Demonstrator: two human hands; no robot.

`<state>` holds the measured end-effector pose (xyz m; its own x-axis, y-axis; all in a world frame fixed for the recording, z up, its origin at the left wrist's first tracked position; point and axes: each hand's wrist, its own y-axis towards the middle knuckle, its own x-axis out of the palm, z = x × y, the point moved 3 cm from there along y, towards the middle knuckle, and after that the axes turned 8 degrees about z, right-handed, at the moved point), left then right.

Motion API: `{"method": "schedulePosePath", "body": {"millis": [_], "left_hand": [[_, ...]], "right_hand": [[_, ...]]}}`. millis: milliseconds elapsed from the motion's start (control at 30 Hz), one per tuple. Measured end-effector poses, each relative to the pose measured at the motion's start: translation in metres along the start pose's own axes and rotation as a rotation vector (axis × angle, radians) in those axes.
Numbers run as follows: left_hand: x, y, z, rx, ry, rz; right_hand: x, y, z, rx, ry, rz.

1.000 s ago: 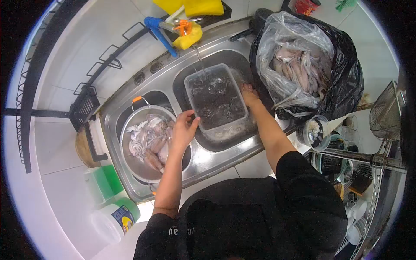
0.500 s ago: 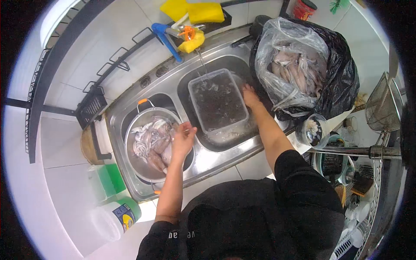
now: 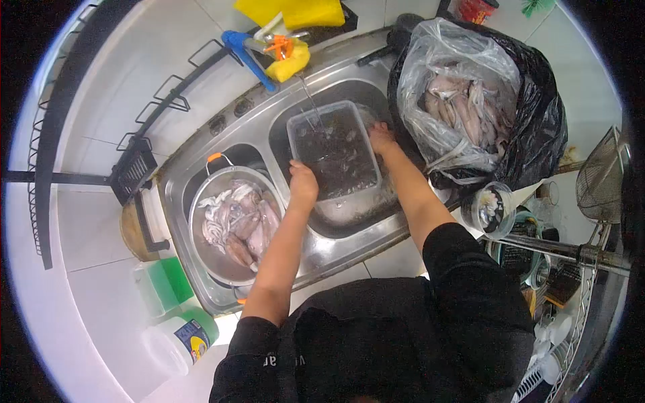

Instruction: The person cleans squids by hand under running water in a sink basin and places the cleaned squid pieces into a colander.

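A clear rectangular plastic tub (image 3: 334, 151) full of dark, murky water sits in the right sink basin, under a thin stream from the tap (image 3: 279, 48). At its left rim is my left hand (image 3: 304, 183), fingers closed on the edge. My right hand (image 3: 383, 138) grips the opposite side, its fingertips partly hidden against the wall of the tub. Left of my left forearm, a metal pot (image 3: 199, 252) with orange-covered handles stands in the other basin. Several cleaned squid (image 3: 245, 218) lie inside it.
A black bag with a clear liner (image 3: 541, 127) stands right of the sink, holding more squid (image 3: 463, 107). Near it are a small clear cup (image 3: 488, 209) and a wire strainer (image 3: 601, 178). Yellow cloths (image 3: 316, 13) hang behind the tap. A green-and-clear container (image 3: 168, 285) stands at left.
My left hand has moved from over the pot of squid to the tub's left rim. My right hand stays at the tub's right side. The view has shifted slightly.
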<state>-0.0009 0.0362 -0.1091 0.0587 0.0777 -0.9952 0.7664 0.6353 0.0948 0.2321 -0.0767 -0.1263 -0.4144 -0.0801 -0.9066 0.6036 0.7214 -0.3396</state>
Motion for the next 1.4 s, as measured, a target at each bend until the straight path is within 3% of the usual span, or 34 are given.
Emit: {"method": "schedulePosePath", "body": {"millis": [33, 100, 233, 400, 533, 600, 733, 767, 833, 900, 933, 967, 1033, 1133, 1300, 1400], "left_hand": [[0.004, 0.003, -0.001, 0.001, -0.003, -0.014], [0.012, 0.012, -0.006, -0.127, -0.086, -0.144], [0.008, 0.014, -0.005, -0.099, -0.044, -0.158], [-0.038, 0.006, -0.001, -0.129, -0.185, -0.097], [-0.094, -0.016, 0.000, -0.029, -0.379, -0.004], [-0.112, -0.034, -0.010, -0.048, -0.418, 0.089], [-0.138, -0.079, -0.041, -0.095, -0.544, 0.236], [-0.141, -0.091, -0.054, -0.110, -0.541, 0.243], [-0.148, -0.119, -0.077, -0.226, -0.671, 0.205], [-0.173, -0.149, -0.086, -0.303, -0.667, 0.190], [-0.182, -0.164, -0.090, -0.366, -0.666, 0.170], [-0.177, -0.177, -0.098, -0.379, -0.665, 0.170], [-0.157, -0.203, -0.118, -0.476, -0.886, 0.290], [-0.152, -0.230, -0.126, -0.540, -0.992, 0.359], [-0.186, -0.268, -0.115, -0.777, -0.888, 0.361], [-0.166, -0.309, -0.135, -0.835, -0.885, 0.434]], "right_hand": [[-0.003, -0.011, -0.003, 0.005, -0.001, -0.013], [-0.008, -0.025, -0.004, 0.196, 0.293, 0.092], [0.037, -0.023, 0.015, -0.005, 0.050, 0.146], [0.022, -0.085, -0.002, 0.215, 0.105, 0.017], [0.114, -0.047, 0.040, 0.101, -0.060, 0.070], [0.160, -0.017, 0.060, 0.024, 0.094, -0.123], [0.070, -0.085, 0.021, 0.145, 0.165, -0.147], [0.062, -0.088, 0.021, 0.158, 0.227, -0.239], [0.068, -0.095, 0.023, 0.165, 0.285, -0.349], [0.063, -0.097, 0.028, 0.088, 0.081, -0.081], [0.052, -0.103, 0.021, 0.171, 0.038, -0.288], [0.046, -0.111, 0.011, 0.163, 0.031, -0.295], [0.037, -0.127, -0.001, 0.295, 0.008, -0.137], [0.023, -0.139, -0.026, 0.359, -0.122, -0.080], [0.089, -0.074, 0.034, 0.188, -0.130, -0.001], [0.095, -0.058, 0.047, 0.081, -0.193, -0.045]]}}
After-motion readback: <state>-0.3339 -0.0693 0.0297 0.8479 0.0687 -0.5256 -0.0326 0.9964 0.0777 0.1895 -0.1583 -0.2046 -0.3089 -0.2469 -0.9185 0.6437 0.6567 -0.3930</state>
